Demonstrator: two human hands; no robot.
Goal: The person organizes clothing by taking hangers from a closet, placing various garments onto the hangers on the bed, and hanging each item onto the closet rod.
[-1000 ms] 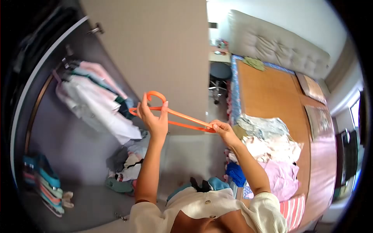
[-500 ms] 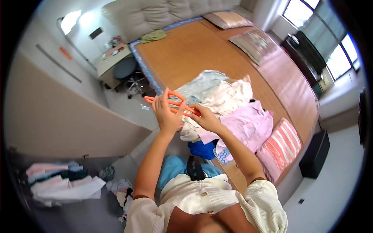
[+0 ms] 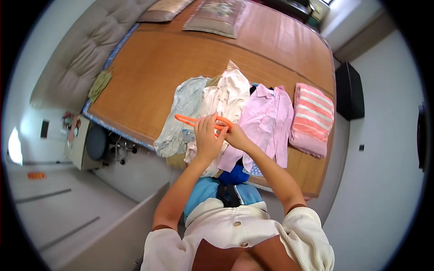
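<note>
Orange plastic clothes hanger (image 3: 225, 119) was held in front of the person's trunk, just to eleven o'clock of the view's centre. The left hand (image 3: 207, 139) pinched it near the middle, and the right hand (image 3: 237, 137) gripped its three o'clock end, though that hand's fingertips were partly hidden. Two holds, one on either part, probably kept the light frame from swinging or twisting.

Beyond it lay a wide bed covered with a brown woven mat (image 3: 149, 81). From the hanger, a crumpled pale grey-blue garment (image 3: 183, 106) was at ten o'clock, a cream satiny garment (image 3: 230, 97) at one, and a pink collared shirt (image 3: 271, 115) at three. They sat side by side along the near edge, likely for easy reach. Farther out at three o'clock was a coral-and-white striped cloth bundle (image 3: 312, 117), set beside the shirt, perhaps to keep it out of the way.
</note>
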